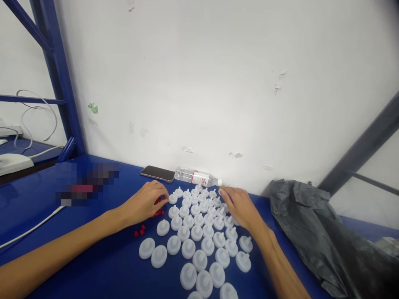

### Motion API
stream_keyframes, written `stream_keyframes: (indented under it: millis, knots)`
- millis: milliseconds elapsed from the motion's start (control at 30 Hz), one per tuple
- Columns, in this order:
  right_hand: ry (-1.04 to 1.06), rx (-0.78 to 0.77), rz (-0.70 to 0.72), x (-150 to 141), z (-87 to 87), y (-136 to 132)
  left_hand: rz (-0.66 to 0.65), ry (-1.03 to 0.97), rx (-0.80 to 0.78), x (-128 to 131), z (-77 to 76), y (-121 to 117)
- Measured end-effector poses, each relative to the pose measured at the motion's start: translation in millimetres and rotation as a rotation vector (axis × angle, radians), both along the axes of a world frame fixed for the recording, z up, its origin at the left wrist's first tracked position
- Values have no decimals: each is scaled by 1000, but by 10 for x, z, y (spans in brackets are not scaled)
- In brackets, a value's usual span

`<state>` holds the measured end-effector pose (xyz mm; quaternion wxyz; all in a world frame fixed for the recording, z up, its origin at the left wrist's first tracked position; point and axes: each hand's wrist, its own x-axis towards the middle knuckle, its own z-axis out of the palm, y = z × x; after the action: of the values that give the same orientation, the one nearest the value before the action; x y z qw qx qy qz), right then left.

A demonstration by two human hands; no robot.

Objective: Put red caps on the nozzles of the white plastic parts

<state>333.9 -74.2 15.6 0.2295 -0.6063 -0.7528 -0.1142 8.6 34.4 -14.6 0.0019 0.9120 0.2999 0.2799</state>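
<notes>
My L hand [147, 201] is at the left side of the white caps [196, 232], toward the table's [109, 270] back edge. That grip is curled, tips drawn close; can't tell if a red bit [162, 212] is pinched inside, b/c the hand hides it. Red bits lie under & just beside it, w/ a few loose ones nearer the front edge. Nearest cap is just R of my L fingertips, stem up, so its long axis is approx. vertical. My R hand [241, 204] is at the caps' right side, palm down, loosely open, nothing seen in it. L grip's nearer the reds; R one's by the neck of the bottle [199, 177], lying lengthwise along the back edge.
</notes>
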Motion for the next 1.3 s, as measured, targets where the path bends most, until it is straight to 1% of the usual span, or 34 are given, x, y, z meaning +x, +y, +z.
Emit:
stream_keyframes:
  millis: [133,233,433,600,733,833,967,1033,1067,1200,1300]
  knots:
    - [21,81,-47,-43,33,-10,-9,-97,61,11,45,-51]
    - [41,112,-49,-162,92,-41,-72,-142,119,48,97,-151]
    - [15,86,101,-611,186,-154,-182,-209,240,124,225,-390]
    - [-126,95,289,-937,181,-221,-189,-263,345,130,269,-485]
    - [-220,84,366,-1044,176,-244,-200,-278,354,117,249,-498]
    - [-229,71,397,-1076,180,-263,-236,-247,361,119,240,-500]
    - [-215,69,424,-1111,178,-285,-213,-276,339,128,238,-509]
    - [-162,89,437,-1124,171,-289,-209,-298,315,129,242,-515]
    - [-101,97,441,-1128,167,-288,-207,-309,307,129,246,-518]
    - [213,120,400,-1137,159,-276,-183,-361,306,131,264,-527]
    - [403,73,359,-1170,172,-292,-185,-393,336,137,264,-535]
